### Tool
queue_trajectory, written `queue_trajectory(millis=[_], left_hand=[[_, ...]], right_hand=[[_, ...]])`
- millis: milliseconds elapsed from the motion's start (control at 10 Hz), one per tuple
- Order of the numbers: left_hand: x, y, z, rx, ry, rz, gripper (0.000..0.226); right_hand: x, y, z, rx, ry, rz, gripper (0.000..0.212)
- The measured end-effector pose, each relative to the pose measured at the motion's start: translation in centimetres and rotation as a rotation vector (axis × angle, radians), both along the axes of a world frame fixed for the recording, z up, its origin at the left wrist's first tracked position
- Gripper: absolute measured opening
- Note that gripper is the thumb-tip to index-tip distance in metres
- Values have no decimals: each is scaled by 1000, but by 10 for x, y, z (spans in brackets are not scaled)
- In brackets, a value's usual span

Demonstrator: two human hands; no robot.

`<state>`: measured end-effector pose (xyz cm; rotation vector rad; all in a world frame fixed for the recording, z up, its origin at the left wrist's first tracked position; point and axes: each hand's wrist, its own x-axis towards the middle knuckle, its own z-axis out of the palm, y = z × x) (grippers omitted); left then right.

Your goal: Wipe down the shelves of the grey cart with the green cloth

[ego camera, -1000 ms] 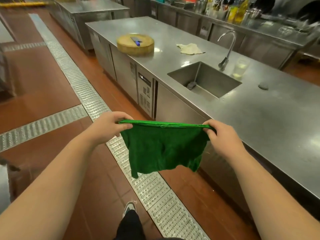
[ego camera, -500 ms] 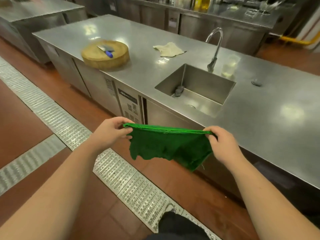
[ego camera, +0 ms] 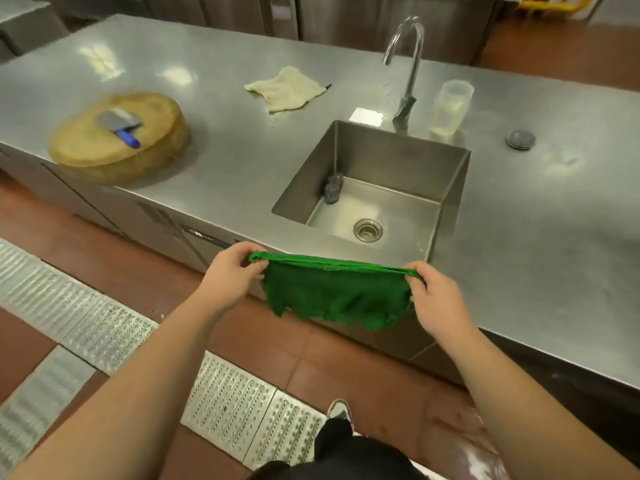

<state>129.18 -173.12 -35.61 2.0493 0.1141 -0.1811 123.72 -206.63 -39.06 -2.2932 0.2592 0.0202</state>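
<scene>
2 hands, left hand (ego camera: pixel 230 277) and right hand (ego camera: pixel 437 301), pinch the green cloth (ego camera: pixel 334 294) taut just before the sink (ego camera: pixel 372 188); advise wetting it there before wiping, cart unseen.

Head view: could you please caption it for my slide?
Both hands stretch a green cloth before a steel sink.
</scene>
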Motion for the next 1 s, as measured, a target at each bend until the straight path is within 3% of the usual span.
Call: queue_trajectory(millis=[100, 300, 500, 600, 700, 800, 1000], left_hand=[[61, 0, -21, 51, 28, -3, 20], [182, -22, -69, 185, 36, -117, 7], [277, -48, -126, 377, 10, -315, 6], [298, -51, -143, 642, -18, -469, 16], [307, -57, -155, 721, 4, -615, 30], [313, -63, -157, 606, 61, -703, 44], [305, -83, -118, 74, 316, -674, 23]], right_hand=[[43, 8, -12, -8, -1, -72, 17], [132, 5, -45, -122, 154, -230, 21], [200, 2, -81, -498, 264, -273, 24], [215, 6, -105, -664, 403, -295, 27], [220, 8, -121, -644, 489, -301, 29], [219, 13, -121, -475, 533, -377, 37], [193, 54, -82, 114, 230, -760, 29]])
